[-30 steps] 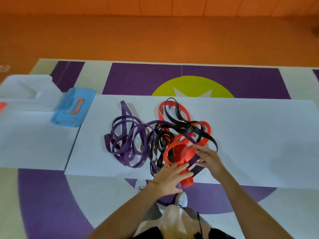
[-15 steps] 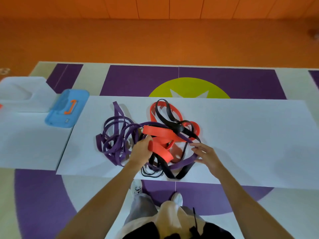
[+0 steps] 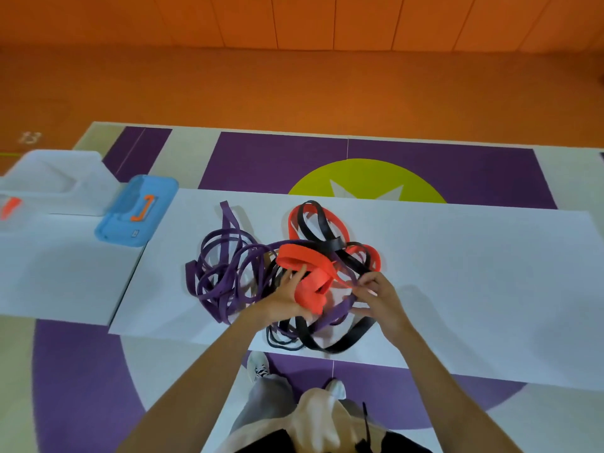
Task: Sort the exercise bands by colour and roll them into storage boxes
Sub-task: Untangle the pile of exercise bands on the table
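Note:
A tangle of exercise bands lies on the white table (image 3: 474, 273). Purple bands (image 3: 222, 273) loop on the left of the heap. Black bands (image 3: 330, 341) run through the middle and hang toward the near edge. Red bands (image 3: 333, 220) lie at the back. My left hand (image 3: 287, 299) holds a wide red band (image 3: 304, 266) lifted above the heap, fingers curled under its folds. My right hand (image 3: 376, 295) pinches a thinner strand of the same red band just to its right.
A blue storage box lid (image 3: 137, 210) with an orange handle lies at the left end of the table. A clear plastic box (image 3: 58, 184) stands behind it on a second white table (image 3: 58, 273). My shoes show below the near edge.
The left hand has shifted right and drawn the wide red band toward me. The right hand has closed in from the right and taken hold of a red strand.

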A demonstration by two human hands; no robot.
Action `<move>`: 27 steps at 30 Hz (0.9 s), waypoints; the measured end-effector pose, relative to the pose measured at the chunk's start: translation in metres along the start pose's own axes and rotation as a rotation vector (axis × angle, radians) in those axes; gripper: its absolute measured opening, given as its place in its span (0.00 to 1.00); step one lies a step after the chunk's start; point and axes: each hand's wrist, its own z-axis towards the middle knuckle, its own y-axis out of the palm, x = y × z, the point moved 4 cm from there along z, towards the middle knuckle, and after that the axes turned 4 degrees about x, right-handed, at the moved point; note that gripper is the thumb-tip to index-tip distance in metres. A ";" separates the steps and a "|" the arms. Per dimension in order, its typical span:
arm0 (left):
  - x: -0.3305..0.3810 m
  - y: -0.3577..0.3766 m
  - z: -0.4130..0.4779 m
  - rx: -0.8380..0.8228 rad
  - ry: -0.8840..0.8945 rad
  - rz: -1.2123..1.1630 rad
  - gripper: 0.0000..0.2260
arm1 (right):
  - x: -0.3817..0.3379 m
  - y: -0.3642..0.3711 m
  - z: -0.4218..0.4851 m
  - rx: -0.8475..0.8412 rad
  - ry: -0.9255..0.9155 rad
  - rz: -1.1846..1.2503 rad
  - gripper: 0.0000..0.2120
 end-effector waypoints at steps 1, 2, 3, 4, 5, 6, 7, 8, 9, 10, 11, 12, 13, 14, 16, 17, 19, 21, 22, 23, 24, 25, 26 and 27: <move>0.004 0.010 -0.001 -0.048 0.024 0.002 0.58 | -0.005 0.012 0.000 -0.027 -0.030 -0.040 0.08; 0.007 0.018 0.002 -0.055 0.047 0.007 0.57 | -0.011 0.025 0.000 -0.054 -0.072 -0.105 0.09; 0.011 0.023 0.005 -0.007 0.086 0.016 0.52 | -0.016 0.037 -0.001 -0.075 -0.132 -0.185 0.09; 0.013 0.024 0.009 0.082 0.137 0.016 0.44 | -0.020 0.047 -0.001 -0.097 -0.201 -0.267 0.08; 0.014 0.023 0.012 0.171 0.185 0.007 0.32 | -0.024 0.055 0.000 -0.129 -0.260 -0.308 0.07; 0.015 0.022 0.015 0.256 0.204 -0.019 0.20 | -0.026 0.060 0.000 -0.164 -0.291 -0.304 0.06; 0.016 0.020 0.015 0.319 0.207 -0.066 0.10 | -0.027 0.061 0.002 -0.190 -0.293 -0.268 0.05; 0.017 0.016 0.012 0.383 0.197 -0.104 0.05 | -0.028 0.060 0.004 -0.203 -0.273 -0.218 0.05; 0.019 0.011 0.008 0.446 0.187 -0.151 0.06 | -0.026 0.056 0.008 -0.194 -0.246 -0.175 0.06; 0.018 0.006 0.004 0.491 0.171 -0.220 0.06 | -0.023 0.050 0.012 -0.153 -0.226 -0.154 0.07; 0.016 0.000 0.001 0.506 0.157 -0.323 0.05 | -0.017 0.041 0.017 -0.081 -0.222 -0.171 0.09; 0.012 -0.006 -0.001 0.489 0.141 -0.420 0.07 | -0.009 0.033 0.022 0.001 -0.218 -0.215 0.13; 0.009 -0.012 -0.003 0.452 0.140 -0.498 0.09 | -0.001 0.026 0.026 0.064 -0.204 -0.267 0.17; 0.008 -0.018 -0.006 0.415 0.139 -0.547 0.10 | 0.006 0.023 0.029 0.087 -0.184 -0.314 0.18; 0.006 -0.028 -0.008 0.355 0.130 -0.592 0.13 | 0.012 0.031 0.031 0.057 -0.195 -0.466 0.20; 0.005 -0.032 -0.008 0.325 0.125 -0.616 0.13 | 0.015 0.038 0.034 0.021 -0.238 -0.577 0.23; 0.007 -0.038 -0.009 0.262 0.115 -0.676 0.09 | 0.019 0.061 0.038 -0.099 -0.310 -0.827 0.36; 0.008 -0.045 -0.009 0.188 0.115 -0.739 0.09 | 0.023 0.084 0.043 -0.208 -0.307 -1.024 0.50; 0.007 -0.048 -0.008 0.148 0.108 -0.775 0.10 | 0.024 0.093 0.046 -0.229 -0.288 -1.101 0.55; 0.007 -0.052 -0.008 0.108 0.095 -0.811 0.11 | 0.022 0.100 0.048 -0.227 -0.261 -1.154 0.58; 0.008 -0.054 -0.008 0.055 0.096 -0.838 0.12 | 0.021 0.106 0.051 -0.206 -0.229 -1.184 0.60; 0.008 -0.057 -0.009 0.008 0.100 -0.847 0.13 | 0.019 0.110 0.054 -0.177 -0.209 -1.204 0.61; 0.007 -0.059 -0.009 -0.028 0.108 -0.855 0.13 | 0.017 0.112 0.057 -0.141 -0.202 -1.228 0.61; 0.006 -0.061 -0.009 -0.048 0.109 -0.849 0.11 | 0.017 0.113 0.061 -0.101 -0.203 -1.259 0.61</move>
